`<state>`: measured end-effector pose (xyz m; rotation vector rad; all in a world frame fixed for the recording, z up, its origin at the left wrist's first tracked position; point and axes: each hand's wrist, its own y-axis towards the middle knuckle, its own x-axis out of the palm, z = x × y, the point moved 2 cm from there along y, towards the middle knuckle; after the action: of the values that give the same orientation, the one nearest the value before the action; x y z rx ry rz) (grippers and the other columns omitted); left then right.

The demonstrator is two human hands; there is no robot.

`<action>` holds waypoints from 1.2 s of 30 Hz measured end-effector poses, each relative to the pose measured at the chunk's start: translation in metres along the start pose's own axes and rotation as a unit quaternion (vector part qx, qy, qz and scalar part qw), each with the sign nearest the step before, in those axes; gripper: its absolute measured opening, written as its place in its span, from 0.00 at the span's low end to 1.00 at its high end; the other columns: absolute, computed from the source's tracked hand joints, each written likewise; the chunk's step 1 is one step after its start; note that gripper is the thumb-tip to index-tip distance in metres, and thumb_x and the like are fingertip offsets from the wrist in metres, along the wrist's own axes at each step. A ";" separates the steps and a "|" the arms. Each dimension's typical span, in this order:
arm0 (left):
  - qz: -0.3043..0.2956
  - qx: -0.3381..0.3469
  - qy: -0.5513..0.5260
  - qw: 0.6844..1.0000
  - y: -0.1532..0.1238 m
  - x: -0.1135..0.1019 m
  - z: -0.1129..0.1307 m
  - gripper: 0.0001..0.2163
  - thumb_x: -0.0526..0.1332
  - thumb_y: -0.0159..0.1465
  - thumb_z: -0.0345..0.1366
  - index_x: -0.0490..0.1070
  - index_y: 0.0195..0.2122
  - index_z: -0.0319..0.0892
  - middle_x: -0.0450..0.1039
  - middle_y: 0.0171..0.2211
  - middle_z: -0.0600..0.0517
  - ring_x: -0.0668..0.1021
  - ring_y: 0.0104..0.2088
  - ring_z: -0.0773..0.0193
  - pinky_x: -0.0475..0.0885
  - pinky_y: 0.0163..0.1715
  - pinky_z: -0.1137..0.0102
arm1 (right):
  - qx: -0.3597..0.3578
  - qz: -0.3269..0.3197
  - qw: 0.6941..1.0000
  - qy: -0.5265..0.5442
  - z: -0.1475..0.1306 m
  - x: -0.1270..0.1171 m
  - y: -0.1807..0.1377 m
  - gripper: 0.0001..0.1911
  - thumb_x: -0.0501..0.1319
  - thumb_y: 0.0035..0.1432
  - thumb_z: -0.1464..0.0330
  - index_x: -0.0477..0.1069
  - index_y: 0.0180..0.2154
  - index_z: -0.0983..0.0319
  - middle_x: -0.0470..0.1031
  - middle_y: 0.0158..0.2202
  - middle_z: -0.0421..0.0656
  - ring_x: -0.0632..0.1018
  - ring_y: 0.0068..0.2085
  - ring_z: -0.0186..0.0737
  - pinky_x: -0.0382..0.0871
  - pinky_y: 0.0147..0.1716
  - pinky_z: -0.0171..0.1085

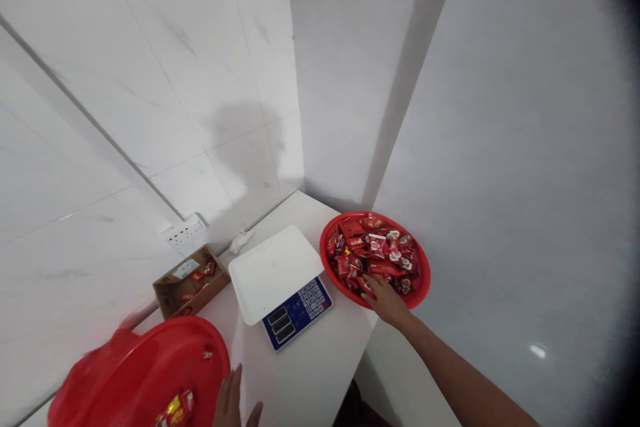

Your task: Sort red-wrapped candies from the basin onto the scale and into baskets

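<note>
A round red basin point(425, 283) at the right of the white table holds many small candies point(377, 245) in red wrappers. My right hand point(387, 300) reaches over its near rim, with the fingers stretched out and touching the candies at the front. Down at the bottom edge, my left hand point(231, 397) is partly cut off by the frame. Its fingers and thumb are apart, and nothing is between them. Beside it on the left stands a larger red basin point(150, 353) with a few wrapped candies point(176, 408) in it.
Between the basins sits a weighing scale with a white pan point(275, 273) and a blue keypad panel point(297, 313). A cardboard box point(173, 297) with several red packets stands by the tiled wall. A power strip point(185, 232) is behind it. Walls meet at the table's point(320, 360) far corner.
</note>
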<state>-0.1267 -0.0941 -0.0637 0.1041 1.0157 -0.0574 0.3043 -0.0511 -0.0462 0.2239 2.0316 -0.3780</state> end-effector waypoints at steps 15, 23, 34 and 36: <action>-0.055 -0.054 -0.046 0.996 -0.004 0.034 0.122 0.23 0.50 0.60 0.39 0.56 0.57 0.41 0.56 0.60 0.44 0.56 0.61 0.55 0.56 0.58 0.55 | -0.003 0.211 0.947 0.241 0.038 -0.100 0.051 0.26 0.48 0.57 0.62 0.54 0.57 0.60 0.65 0.54 0.47 0.68 0.53 0.43 0.60 0.52 0.44; -0.076 -0.048 -0.047 0.995 -0.008 0.041 0.138 0.23 0.50 0.60 0.38 0.55 0.58 0.43 0.54 0.61 0.45 0.55 0.62 0.56 0.55 0.58 0.55 | -0.090 -0.106 0.982 0.124 0.013 -0.061 0.019 0.17 0.52 0.55 0.62 0.69 0.44 0.62 0.75 0.41 0.48 0.74 0.42 0.45 0.65 0.44 0.42; -0.140 -0.020 -0.070 0.987 0.005 0.043 0.147 0.25 0.53 0.57 0.36 0.56 0.58 0.45 0.54 0.61 0.45 0.57 0.61 0.54 0.54 0.58 0.55 | -0.096 -0.085 0.983 0.130 0.027 -0.006 0.052 0.28 0.57 0.45 0.76 0.64 0.52 0.61 0.68 0.52 0.50 0.69 0.51 0.47 0.60 0.49 0.41; -0.152 -0.018 -0.074 0.985 0.005 0.044 0.147 0.25 0.53 0.57 0.36 0.56 0.58 0.45 0.53 0.61 0.45 0.57 0.61 0.55 0.54 0.58 0.55 | -0.099 -0.088 0.980 0.149 0.031 -0.016 0.063 0.19 0.56 0.46 0.76 0.71 0.43 0.62 0.75 0.42 0.47 0.74 0.44 0.45 0.64 0.44 0.40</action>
<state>0.0213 -0.1056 -0.0243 -0.0892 0.8775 -0.3211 0.3571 -0.0033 -0.0563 -0.0247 2.3768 -0.2586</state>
